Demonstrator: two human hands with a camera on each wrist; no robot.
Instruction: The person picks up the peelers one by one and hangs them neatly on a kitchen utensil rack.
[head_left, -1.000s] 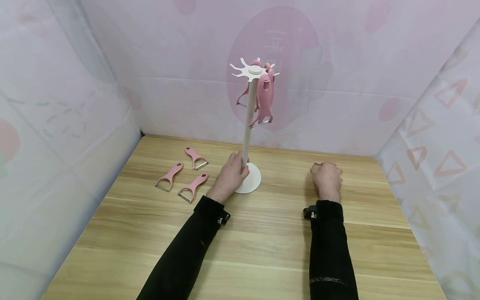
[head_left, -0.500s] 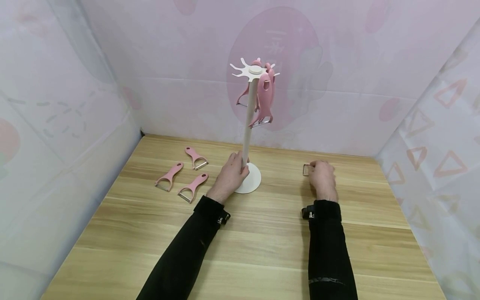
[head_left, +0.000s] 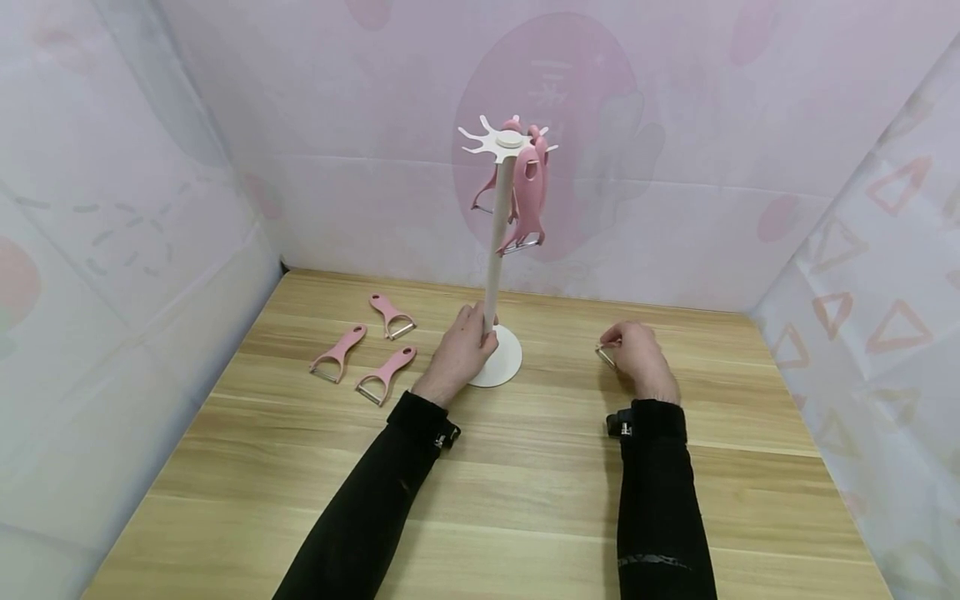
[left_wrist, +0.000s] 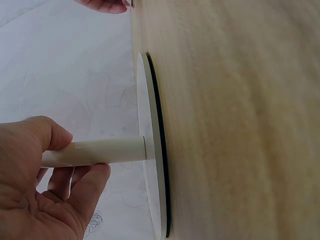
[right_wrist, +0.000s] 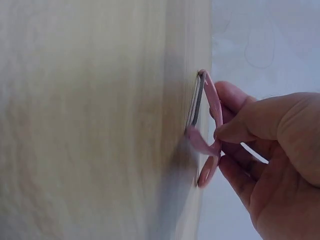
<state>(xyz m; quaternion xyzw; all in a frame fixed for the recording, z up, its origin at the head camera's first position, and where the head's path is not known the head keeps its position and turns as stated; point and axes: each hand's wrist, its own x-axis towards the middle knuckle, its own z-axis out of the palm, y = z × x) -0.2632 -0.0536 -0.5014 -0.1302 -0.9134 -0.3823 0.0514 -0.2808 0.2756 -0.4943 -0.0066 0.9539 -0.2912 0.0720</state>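
My left hand (head_left: pixel 459 350) grips the lower pole of a white stand (head_left: pixel 495 275), just above its round base (head_left: pixel 504 360). In the left wrist view, thumb and fingers wrap the pole (left_wrist: pixel 110 151). Off to the right, my right hand (head_left: pixel 640 358) pinches a pink peeler (right_wrist: pixel 212 105) between thumb and fingers, close over the table. Its metal blade (right_wrist: pixel 196 100) faces the tabletop in the right wrist view; from the head only the blade end shows. Several pink peelers (head_left: pixel 531 196) hang on the right and back hooks of the stand's top (head_left: pixel 495 143).
Left of the stand, three pink peelers lie on the wooden table: one at the back (head_left: pixel 392 317), one at the left (head_left: pixel 339 354) and one nearest my left hand (head_left: pixel 386 375). A pale printed curtain (head_left: pixel 360 208) borders the table's back and sides.
My right hand has shifted slightly left and turned, bringing the peeler's blade end out from behind the fingers and then tilting it. The left hand keeps its grip on the pole.
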